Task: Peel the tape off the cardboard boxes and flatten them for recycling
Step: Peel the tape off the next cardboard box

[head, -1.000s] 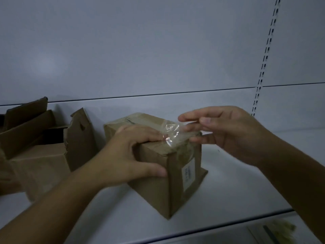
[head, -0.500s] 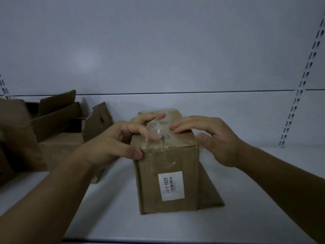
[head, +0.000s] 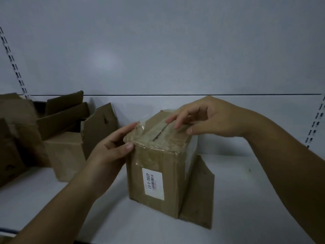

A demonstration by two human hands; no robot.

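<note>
Two hands on one box [head: 158,173], which stands upright mid-shelf, straight ahead of the person, label [head: 153,184] facing the camera. Bottom flap [head: 198,194] sticks out on the right and rests on the shelf [head: 255,199].

Key relation: clear tape [head: 149,132] covers the top seam [head: 159,133] and folds down onto the front face. Its long axis runs near-to-far, angled slightly right, so it points away from the person. Any peel has to go along that line, not across it.

Left hand [head: 112,148]: at the near-left top corner, thumb pressed on the front top edge, fingers wrapped onto the left upper side. It grips the box corner, where the tape is wrinkled and partly lifted. This hand is nearest the loose end.

Right hand [head: 211,118]: over the far-right part of the top, fingers bent down with the tips on the tape, thumb just off the right edge. Cannot tell whether it has a tape edge pinched or is only pressing.

Judgement:
- Left braces and right works the tape, or the left takes the near corner and pulls toward the far side.
- Top is not yet open and the box is not flattened, so this is early in the step.
- Risk: thin wrinkled film tears into strips if pulled sideways.

Other boxes [head: 65,152] sit well apart on the left, opened.
</note>
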